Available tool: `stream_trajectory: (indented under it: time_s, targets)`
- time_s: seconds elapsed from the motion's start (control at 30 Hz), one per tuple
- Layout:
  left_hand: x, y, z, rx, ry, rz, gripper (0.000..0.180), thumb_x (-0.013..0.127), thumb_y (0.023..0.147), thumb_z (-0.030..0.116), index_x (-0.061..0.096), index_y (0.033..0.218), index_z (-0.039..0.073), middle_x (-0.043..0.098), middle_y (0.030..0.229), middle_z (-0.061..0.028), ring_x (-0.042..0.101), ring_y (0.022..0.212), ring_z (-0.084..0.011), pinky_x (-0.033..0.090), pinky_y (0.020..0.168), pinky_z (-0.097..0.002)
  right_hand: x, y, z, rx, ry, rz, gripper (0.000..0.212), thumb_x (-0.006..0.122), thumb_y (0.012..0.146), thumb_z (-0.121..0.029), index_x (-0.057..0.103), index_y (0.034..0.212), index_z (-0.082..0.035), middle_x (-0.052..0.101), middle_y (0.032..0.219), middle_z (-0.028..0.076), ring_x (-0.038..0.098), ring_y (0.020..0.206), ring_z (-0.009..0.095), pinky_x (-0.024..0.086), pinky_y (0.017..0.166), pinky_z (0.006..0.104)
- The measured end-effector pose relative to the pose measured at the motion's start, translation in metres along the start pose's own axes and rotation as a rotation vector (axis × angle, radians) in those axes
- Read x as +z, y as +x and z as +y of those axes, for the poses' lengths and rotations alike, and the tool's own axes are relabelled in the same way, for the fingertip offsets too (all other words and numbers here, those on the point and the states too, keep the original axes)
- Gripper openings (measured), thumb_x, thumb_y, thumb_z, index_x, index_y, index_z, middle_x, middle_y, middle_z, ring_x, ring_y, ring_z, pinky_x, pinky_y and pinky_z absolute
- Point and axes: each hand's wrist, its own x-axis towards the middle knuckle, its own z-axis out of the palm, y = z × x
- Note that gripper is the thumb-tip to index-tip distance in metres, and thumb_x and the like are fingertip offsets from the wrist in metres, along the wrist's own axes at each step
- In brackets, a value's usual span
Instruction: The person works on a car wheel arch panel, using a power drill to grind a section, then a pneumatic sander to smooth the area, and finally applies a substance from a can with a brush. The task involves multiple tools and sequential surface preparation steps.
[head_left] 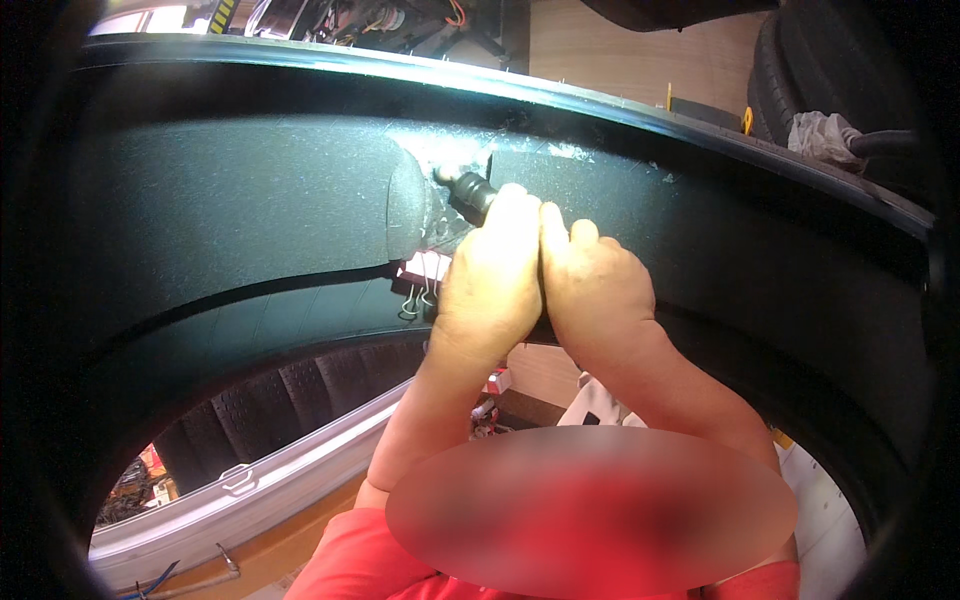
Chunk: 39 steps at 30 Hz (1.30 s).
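Both hands grip a hand tool (474, 189) with a black cylindrical front and a narrower tip; the rest is hidden in my fingers. Its tip meets the inner wall of a large tire (780, 225), at a bare, whitish, scuffed patch (440, 150) between two raised edges of dark lining (270, 200). My left hand (490, 275) is closed around the tool, nearer the tip. Pressed against it, my right hand (598, 280) is closed too. Beside my left wrist, binder clips (424, 266) with wire handles pinch the lining's lower edge.
Beyond the tire's rim stand more tires (830, 75) at the upper right, one with a crumpled plastic bag (822, 135) on it. Cables and equipment (400, 25) lie at the top. A ribbed dark tread (290, 400) and a white-framed panel (250, 485) show at the lower left.
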Motion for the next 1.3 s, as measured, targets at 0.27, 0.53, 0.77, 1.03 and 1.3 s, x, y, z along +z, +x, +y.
stream_trajectory:
  time_s: [0.27,0.53,0.77,1.03,1.3]
  targets:
    - [0.002,0.003,-0.003,-0.007,-0.038,-0.054,0.017,0.056,0.09,0.009,0.054,0.107,0.003,0.059,0.101,-0.0213,0.062,0.09,-0.043,0.051,0.078,-0.0468,0.003,0.001,0.0,0.032,-0.047,0.005,0.034,0.061,0.088,-0.012,0.051,0.119,-0.007,0.064,0.09,0.013,0.072,0.078,0.028,0.059,0.064,0.0365]
    - [0.0,0.0,-0.01,0.052,-0.011,-0.003,0.016,0.054,0.087,0.004,0.054,0.102,0.002,0.059,0.1,-0.0213,0.066,0.079,-0.0399,0.054,0.071,-0.0483,0.008,-0.001,-0.005,0.051,-0.092,0.077,0.022,0.061,0.088,-0.013,0.052,0.107,-0.009,0.065,0.087,0.012,0.072,0.074,0.026,0.059,0.06,0.0354]
    - [-0.003,-0.001,-0.011,0.071,-0.023,0.017,0.013,0.052,0.091,0.008,0.054,0.102,0.002,0.06,0.098,-0.021,0.067,0.079,-0.0405,0.054,0.07,-0.0486,0.006,-0.001,-0.011,0.036,-0.089,0.077,0.021,0.059,0.09,-0.012,0.051,0.109,-0.008,0.065,0.089,0.013,0.072,0.075,0.028,0.06,0.062,0.0363]
    - [-0.004,-0.003,-0.006,0.043,0.013,-0.028,0.011,0.051,0.092,0.007,0.054,0.101,0.002,0.06,0.096,-0.0224,0.066,0.082,-0.0427,0.054,0.073,-0.0493,0.002,-0.005,-0.013,0.078,-0.046,0.046,0.024,0.06,0.09,-0.01,0.051,0.112,-0.007,0.066,0.094,0.016,0.073,0.081,0.031,0.06,0.065,0.039]
    - [-0.006,-0.009,-0.012,0.113,0.042,-0.035,0.013,0.053,0.091,0.008,0.056,0.101,0.002,0.06,0.1,-0.0243,0.065,0.09,-0.0429,0.054,0.078,-0.0465,0.001,-0.013,-0.023,0.085,-0.019,0.011,0.037,0.071,0.084,-0.012,0.051,0.115,-0.005,0.067,0.1,0.018,0.073,0.088,0.033,0.061,0.068,0.0393]
